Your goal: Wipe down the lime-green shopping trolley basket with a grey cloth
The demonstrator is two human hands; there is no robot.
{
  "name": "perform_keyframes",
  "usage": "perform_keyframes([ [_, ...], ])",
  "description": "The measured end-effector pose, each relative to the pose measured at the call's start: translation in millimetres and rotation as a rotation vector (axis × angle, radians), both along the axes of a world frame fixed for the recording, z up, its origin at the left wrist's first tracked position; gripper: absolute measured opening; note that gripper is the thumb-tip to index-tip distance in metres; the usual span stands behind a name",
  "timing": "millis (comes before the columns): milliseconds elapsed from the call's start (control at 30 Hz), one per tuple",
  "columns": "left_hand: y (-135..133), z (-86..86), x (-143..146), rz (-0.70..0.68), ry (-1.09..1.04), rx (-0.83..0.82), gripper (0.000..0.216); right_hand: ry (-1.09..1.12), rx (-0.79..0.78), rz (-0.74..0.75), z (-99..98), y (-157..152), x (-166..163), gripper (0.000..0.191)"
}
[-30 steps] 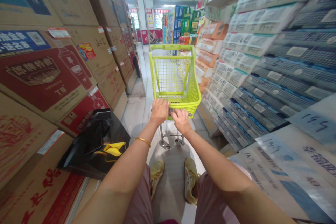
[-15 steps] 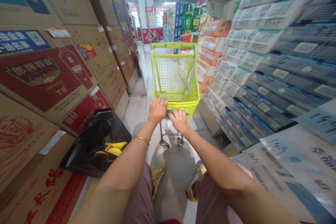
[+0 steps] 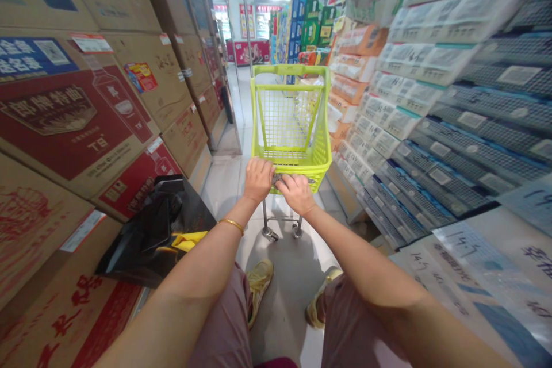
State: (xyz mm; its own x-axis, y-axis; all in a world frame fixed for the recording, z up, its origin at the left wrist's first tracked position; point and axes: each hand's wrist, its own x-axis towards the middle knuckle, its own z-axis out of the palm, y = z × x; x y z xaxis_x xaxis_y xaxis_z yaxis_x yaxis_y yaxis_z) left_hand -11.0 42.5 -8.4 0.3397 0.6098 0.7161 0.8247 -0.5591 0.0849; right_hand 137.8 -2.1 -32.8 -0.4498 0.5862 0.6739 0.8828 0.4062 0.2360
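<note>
In front of me stands a lime-green shopping cart [image 3: 291, 158] with lattice walls and metal legs on small castors. My left hand [image 3: 259, 178] is closed over the left part of its handle. Close beside it, my right hand [image 3: 296, 192] wraps the same grey handle [image 3: 282, 177] further right. A gold bangle [image 3: 232, 224] is on my left wrist. I can see the basket's bottom through the top, and nothing shows in it. The fingertips curl out of sight under the handle.
Stacked cartons [image 3: 64, 109] wall the left side, with a black bag [image 3: 159, 230] holding something yellow beside them. Wrapped tissue packs [image 3: 401, 89] and dark blue packs [image 3: 457, 149] pile up on the right. The tiled aisle [image 3: 244, 98] runs ahead toward green and blue boxes [image 3: 308, 23].
The view has turned slightly, so the cart and the goods on the right sit a little further right. Both hands keep their hold on the cart's handle.
</note>
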Motion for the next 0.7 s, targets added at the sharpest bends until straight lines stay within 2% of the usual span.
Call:
perform_keyframes([
  [233, 11, -8.2, 1, -0.004, -0.022, 0.022, 0.031, -0.086, -0.070, 0.053, -16.0, 4, 2, 0.024],
  [467, 17, -8.9, 0, -0.010, -0.014, 0.022, 0.032, -0.124, -0.092, 0.062, -17.2, 10, 2, 0.023],
  [700, 21, -13.0, 2, -0.041, -0.027, 0.141, 0.032, -0.378, -0.152, 0.254, -16.2, 8, 15, 0.024],
])
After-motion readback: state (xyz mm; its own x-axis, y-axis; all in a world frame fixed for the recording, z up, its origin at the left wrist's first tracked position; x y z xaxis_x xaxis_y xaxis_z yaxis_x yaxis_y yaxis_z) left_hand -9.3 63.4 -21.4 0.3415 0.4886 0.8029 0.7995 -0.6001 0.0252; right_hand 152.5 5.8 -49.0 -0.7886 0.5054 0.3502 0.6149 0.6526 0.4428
